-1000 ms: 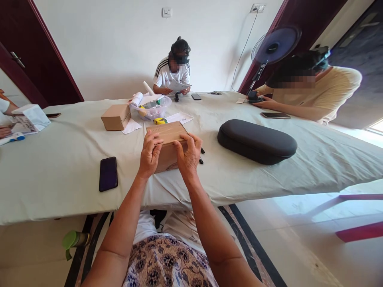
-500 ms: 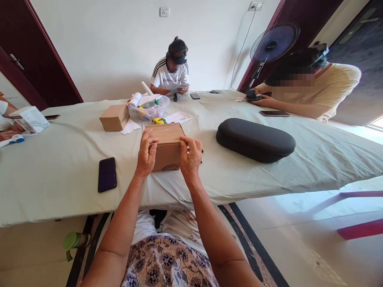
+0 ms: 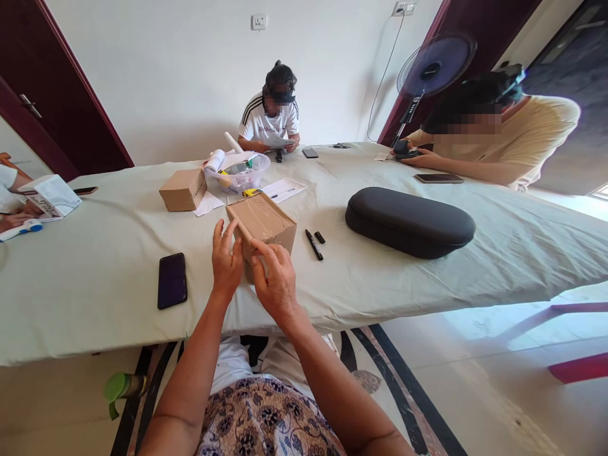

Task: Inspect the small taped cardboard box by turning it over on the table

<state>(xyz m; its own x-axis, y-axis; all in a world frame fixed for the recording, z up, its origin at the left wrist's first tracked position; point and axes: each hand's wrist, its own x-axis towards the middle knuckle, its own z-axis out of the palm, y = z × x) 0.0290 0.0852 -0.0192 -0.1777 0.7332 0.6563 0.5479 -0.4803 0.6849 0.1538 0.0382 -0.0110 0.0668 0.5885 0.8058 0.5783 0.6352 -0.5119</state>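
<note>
A taped cardboard box [image 3: 266, 218] rests on the cloth-covered table, turned with one corner toward me. My left hand [image 3: 227, 263] is at its left side, fingers apart and the fingertips close to the upper edge. At the near corner, my right hand [image 3: 276, 278] has its index finger along the top edge and its thumb lower down, gripping that edge lightly. A black marker [image 3: 314, 245] lies to the right of the box, and its loose cap [image 3: 320, 237] is beside it.
Left of me lies a phone [image 3: 171, 280]. Beyond the box are a second cardboard box [image 3: 183, 190], a plastic basin [image 3: 259, 170] of items and a yellow tape measure [image 3: 251, 192]. A black case [image 3: 409, 221] sits at right. Other people sit around the table.
The box has turned so a corner faces me. My right hand has moved left to that corner, uncovering the marker and cap. My left hand's fingers have loosened and spread.
</note>
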